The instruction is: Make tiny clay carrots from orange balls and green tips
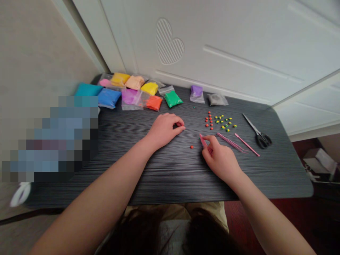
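My right hand (220,157) is closed on a pink modelling tool (203,141), its tip pointing up and to the left. Just left of that tip, a small orange clay ball (191,147) lies on the dark table (164,177). My left hand (166,129) rests on the tabletop with thumb and fingertips pinched together; whatever is between them, if anything, is too small to make out. Beyond my right hand sit several orange clay pieces (207,125) in rows, beside several yellow-and-green clay pieces (227,130). Pink tweezers (230,142) lie right of the hand.
A thin pink stick tool (247,144) and black-handled scissors (261,138) lie at the right. Bags of coloured clay line the back, among them green (173,98), purple (197,91), grey (217,100) and blue (108,98). A white panel (225,67) stands behind the table.
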### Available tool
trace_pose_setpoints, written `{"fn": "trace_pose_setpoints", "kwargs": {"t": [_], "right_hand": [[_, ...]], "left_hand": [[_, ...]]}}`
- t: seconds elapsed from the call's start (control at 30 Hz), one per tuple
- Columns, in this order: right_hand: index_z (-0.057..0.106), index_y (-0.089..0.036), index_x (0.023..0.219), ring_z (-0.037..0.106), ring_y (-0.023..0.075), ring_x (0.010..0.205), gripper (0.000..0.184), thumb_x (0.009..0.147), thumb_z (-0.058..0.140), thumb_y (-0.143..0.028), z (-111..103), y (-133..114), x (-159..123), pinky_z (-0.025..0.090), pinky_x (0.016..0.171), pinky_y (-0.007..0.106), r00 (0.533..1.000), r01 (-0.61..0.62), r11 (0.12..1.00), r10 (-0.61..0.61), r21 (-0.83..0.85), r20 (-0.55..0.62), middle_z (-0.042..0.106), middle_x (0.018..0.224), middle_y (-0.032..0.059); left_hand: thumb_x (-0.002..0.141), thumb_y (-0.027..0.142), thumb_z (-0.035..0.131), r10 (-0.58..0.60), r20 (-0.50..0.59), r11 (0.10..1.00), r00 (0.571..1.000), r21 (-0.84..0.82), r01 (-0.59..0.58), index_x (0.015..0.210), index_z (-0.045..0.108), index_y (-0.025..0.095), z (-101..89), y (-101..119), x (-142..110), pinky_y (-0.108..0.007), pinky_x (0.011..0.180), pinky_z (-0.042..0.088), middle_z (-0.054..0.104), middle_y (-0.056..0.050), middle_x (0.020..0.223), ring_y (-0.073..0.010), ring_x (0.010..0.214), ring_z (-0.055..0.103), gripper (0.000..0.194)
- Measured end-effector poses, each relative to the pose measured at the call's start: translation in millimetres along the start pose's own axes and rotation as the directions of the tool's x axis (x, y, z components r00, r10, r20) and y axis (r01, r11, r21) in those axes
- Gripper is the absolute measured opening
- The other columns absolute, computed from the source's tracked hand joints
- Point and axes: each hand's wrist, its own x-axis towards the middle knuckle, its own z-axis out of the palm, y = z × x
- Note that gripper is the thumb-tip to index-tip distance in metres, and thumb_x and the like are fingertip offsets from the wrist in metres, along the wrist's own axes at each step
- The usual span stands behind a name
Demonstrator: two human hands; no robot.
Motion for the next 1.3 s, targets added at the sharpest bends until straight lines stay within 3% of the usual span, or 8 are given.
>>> {"fn": "trace_pose_setpoints", "kwargs": {"t": [0.5, 0.77, 1.07, 1.3], "right_hand": [[0.043, -0.025, 0.107, 0.059, 0.0196, 0.057, 0.026, 0.084, 0.032, -0.028, -6.1, -7.2, 10.5, 0.027, 0.049, 0.025, 1.000, 0.029, 0.988, -0.028, -0.151, 0.006, 0.063, 0.064, -0.0002], [0.043, -0.027, 0.106, 0.059, 0.0193, 0.056, 0.024, 0.084, 0.033, -0.029, -7.2, -2.1, -3.9, 0.026, 0.048, 0.024, 0.999, 0.030, 0.981, -0.026, -0.192, 0.027, 0.062, 0.063, -0.0017], [0.043, -0.025, 0.105, 0.060, 0.0203, 0.057, 0.024, 0.085, 0.031, -0.029, -6.6, -7.7, 15.4, 0.026, 0.047, 0.025, 0.998, 0.052, 0.969, -0.058, -0.240, -0.020, 0.063, 0.065, 0.0005], [0.043, -0.027, 0.106, 0.060, 0.0183, 0.054, 0.023, 0.084, 0.034, -0.028, -6.9, 1.4, -16.3, 0.025, 0.046, 0.024, 0.999, 0.046, 0.975, -0.042, -0.219, 0.023, 0.062, 0.062, -0.0026]], "left_hand": [[0.075, 0.034, 0.052, 0.012, -0.015, 1.000, 1.000, 0.004, -0.012, 0.078, 0.062, 0.020, 1.3, -1.1, 0.0, -0.029, 0.068, 0.035, 0.062, 0.000, 0.077, -0.0163, 0.076, 0.051, 0.017], [0.075, 0.033, 0.051, 0.012, -0.016, 1.000, 1.000, 0.010, -0.012, 0.079, 0.062, 0.020, 0.9, -0.5, 0.3, -0.029, 0.068, 0.035, 0.062, 0.000, 0.078, -0.0162, 0.077, 0.051, 0.017], [0.076, 0.033, 0.050, 0.010, -0.002, 1.000, 1.000, 0.007, -0.010, 0.079, 0.062, 0.019, 0.4, -0.2, 0.5, -0.029, 0.068, 0.036, 0.062, -0.001, 0.078, -0.0160, 0.076, 0.052, 0.019], [0.075, 0.033, 0.051, 0.023, -0.014, 1.000, 1.000, -0.005, -0.023, 0.078, 0.062, 0.020, 1.3, -1.9, -0.1, -0.029, 0.068, 0.036, 0.062, 0.000, 0.077, -0.0158, 0.076, 0.051, 0.017]]}}
